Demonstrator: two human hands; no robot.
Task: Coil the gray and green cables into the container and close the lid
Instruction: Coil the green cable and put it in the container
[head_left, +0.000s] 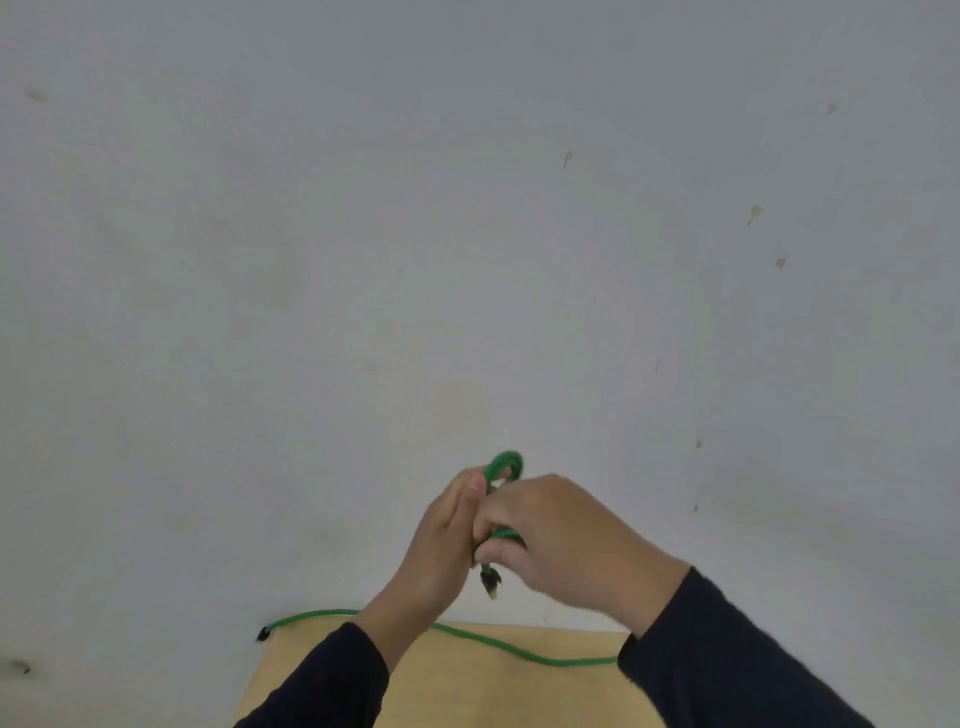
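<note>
At seven o'clock, the thin green braided cable (498, 647) trails across a pale wooden tabletop (457, 686). The left hand (441, 540) grips its coiled end; the right hand (566, 540) seemingly pinches the loops.

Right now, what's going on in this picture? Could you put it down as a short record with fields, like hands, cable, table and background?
left hand: left hand grips the coiled part of the braided green cable
right hand: right hand pinches the same cable beside it
cable end: dark plug hangs below the hands
loose length: trails across the light wooden table; its far end lies at the table's left corner
background: plain gray wall
container, gray cable: not in view
</note>
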